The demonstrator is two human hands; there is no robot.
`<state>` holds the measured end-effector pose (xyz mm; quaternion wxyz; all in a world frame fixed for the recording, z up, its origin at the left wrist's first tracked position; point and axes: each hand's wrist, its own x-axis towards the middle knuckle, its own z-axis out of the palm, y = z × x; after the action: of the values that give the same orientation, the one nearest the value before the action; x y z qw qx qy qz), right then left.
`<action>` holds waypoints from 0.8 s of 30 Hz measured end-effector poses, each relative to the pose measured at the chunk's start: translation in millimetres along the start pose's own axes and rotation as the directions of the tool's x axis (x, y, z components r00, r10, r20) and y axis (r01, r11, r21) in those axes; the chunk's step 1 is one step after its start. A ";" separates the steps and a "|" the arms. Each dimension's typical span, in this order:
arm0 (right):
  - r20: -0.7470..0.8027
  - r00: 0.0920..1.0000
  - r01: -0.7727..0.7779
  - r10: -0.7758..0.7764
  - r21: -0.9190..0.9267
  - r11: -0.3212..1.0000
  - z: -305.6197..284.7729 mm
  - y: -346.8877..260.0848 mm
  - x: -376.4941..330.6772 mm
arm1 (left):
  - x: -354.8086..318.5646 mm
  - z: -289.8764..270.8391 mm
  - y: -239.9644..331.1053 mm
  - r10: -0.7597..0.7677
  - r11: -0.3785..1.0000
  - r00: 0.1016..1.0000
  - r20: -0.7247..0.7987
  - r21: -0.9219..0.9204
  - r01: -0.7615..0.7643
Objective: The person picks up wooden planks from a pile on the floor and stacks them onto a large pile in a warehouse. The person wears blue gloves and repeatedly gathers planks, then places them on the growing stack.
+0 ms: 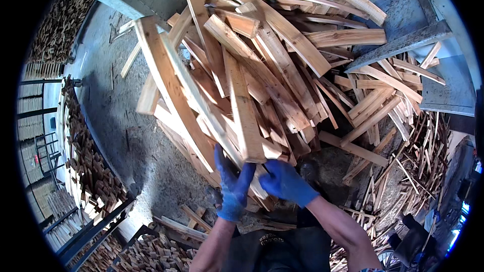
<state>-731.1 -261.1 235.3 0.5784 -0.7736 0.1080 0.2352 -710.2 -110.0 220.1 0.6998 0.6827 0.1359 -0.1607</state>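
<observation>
Both my hands wear blue gloves and work at the near edge of a large heap of sawn wood. My left hand point(234, 187) has its thumb and fingers around a pale, narrow wooden strip point(200, 105), which slants up and away to the left. My right hand point(288, 182) is curled beside the near end of a wide wooden plank point(244, 116); what its fingers hold, if anything, is hidden. Left of the strip lies another long board point(174, 95), nearly parallel to it.
Loose boards point(302, 40) are piled at the back against grey metal panels point(398, 45). To the right, thin offcuts point(408, 171) cover the floor. Stacked wood pieces point(93, 171) stand behind dark rails point(96, 226) on the left. Concrete floor point(113, 106) shows between.
</observation>
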 end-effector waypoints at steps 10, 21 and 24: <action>-0.091 0.768 -0.592 0.634 -0.479 0.648 -29.0 155.7 -272.8 | 6.3 -2.5 -78.6 -0.245 0.969 0.957 -0.157 0.007 0.249; -0.338 0.545 -0.838 0.767 -0.254 0.483 -95.3 267.9 -359.9 | 3.0 -45.3 -74.1 -0.035 0.962 0.963 -0.267 0.251 0.105; -0.300 0.946 -0.178 0.120 -0.173 0.969 -52.4 176.8 -101.6 | 2.8 -33.7 -74.2 -0.033 0.918 0.953 -0.302 0.368 0.148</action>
<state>-884.2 -375.7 147.3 0.4571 -0.8428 0.2253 0.1734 -737.1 -77.7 150.3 0.5155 0.8162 0.2341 -0.1152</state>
